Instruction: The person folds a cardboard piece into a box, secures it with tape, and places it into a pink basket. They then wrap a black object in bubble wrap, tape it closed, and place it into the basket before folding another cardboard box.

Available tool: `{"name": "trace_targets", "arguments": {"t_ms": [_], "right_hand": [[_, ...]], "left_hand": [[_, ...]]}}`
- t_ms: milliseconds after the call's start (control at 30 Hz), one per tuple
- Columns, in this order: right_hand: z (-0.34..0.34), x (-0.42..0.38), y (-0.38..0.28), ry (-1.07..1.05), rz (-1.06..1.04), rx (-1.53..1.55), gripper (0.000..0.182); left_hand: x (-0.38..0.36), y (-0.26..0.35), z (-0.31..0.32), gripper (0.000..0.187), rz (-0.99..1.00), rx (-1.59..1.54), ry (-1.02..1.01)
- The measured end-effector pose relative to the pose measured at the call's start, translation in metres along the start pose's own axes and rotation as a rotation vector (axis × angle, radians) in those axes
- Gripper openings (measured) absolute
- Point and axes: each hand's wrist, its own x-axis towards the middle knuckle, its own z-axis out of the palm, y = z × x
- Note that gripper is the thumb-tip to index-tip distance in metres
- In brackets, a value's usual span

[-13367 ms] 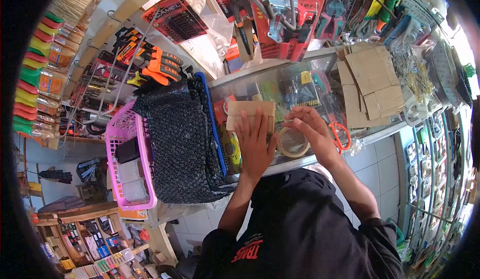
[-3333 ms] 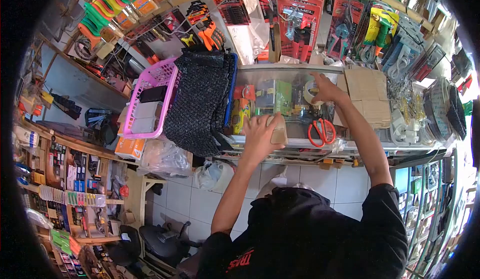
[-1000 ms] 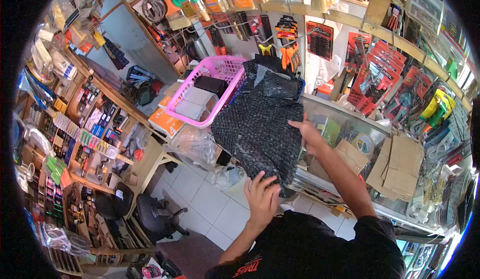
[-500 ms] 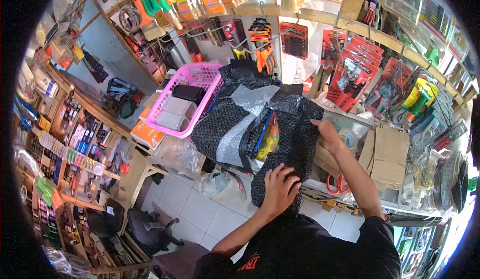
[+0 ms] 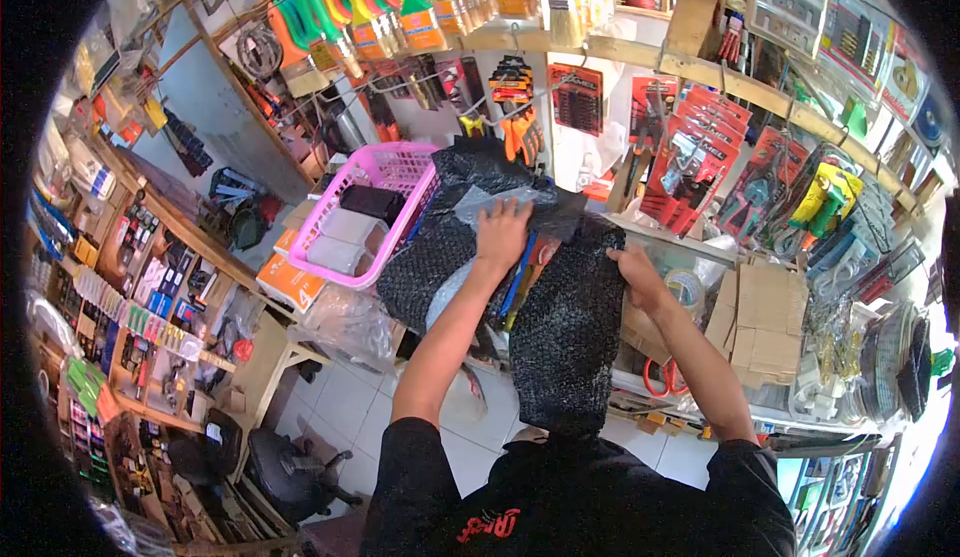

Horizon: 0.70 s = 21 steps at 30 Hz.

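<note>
**What I cannot make out**

The black bubble wrap (image 5: 565, 327) covers most of the glass counter (image 5: 690, 247) beneath it. My right hand (image 5: 637, 275) hides the wrap's edge there, so my grip is unclear. Beside the counter, the scissors (image 5: 655, 382) are half hidden by my forearm.

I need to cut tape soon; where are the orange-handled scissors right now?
In the head view, the scissors lie on the glass counter, lower right, under the right forearm, left of the cardboard pieces.
</note>
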Motion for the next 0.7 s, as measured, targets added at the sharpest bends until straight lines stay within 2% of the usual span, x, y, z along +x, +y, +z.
{"name": "trace_targets", "arguments": {"t_ms": [33, 133, 167, 267, 333, 367, 467, 567, 633, 667, 700], "right_hand": [[-0.002, 0.000, -0.001, 0.023, -0.028, -0.015, 0.029], [-0.011, -0.002, -0.004, 0.097, -0.036, -0.209, 0.033], [-0.015, -0.001, -0.009, 0.121, -0.029, -0.300, 0.034], [-0.023, 0.013, -0.003, 0.176, 0.040, -0.179, 0.029], [-0.028, 0.032, 0.007, 0.202, -0.013, -0.126, 0.029], [-0.032, 0.040, 0.011, 0.213, -0.039, -0.101, 0.030], [-0.022, 0.046, -0.018, 0.373, -0.033, -0.403, 0.031], [-0.060, 0.118, 0.041, 0.391, -0.054, -0.185, 0.034], [-0.078, 0.145, 0.061, 0.392, -0.080, -0.201, 0.034], [-0.086, 0.158, 0.072, 0.390, -0.092, -0.210, 0.034], [-0.108, 0.191, 0.098, 0.342, -0.044, -0.146, 0.036]], "left_hand": [[0.004, -0.004, 0.000, 0.049, -0.033, 0.026, 0.033], [0.012, -0.015, -0.005, 0.028, -0.278, -0.293, -0.004], [0.014, -0.018, -0.010, 0.022, -0.320, -0.317, 0.105], [0.027, -0.045, -0.011, 0.028, -0.505, -0.380, 0.193], [0.033, -0.063, -0.018, 0.033, -0.587, -0.371, 0.231], [0.033, -0.070, -0.020, 0.035, -0.590, -0.364, 0.220], [0.032, -0.076, -0.022, 0.034, -0.587, -0.319, 0.143], [0.024, -0.070, -0.026, 0.033, -0.497, -0.283, 0.020], [0.013, -0.066, -0.024, 0.035, -0.403, -0.285, -0.074], [0.010, -0.059, -0.034, 0.039, -0.426, -0.370, -0.128], [0.006, -0.055, -0.039, 0.040, -0.393, -0.359, -0.115]]}}
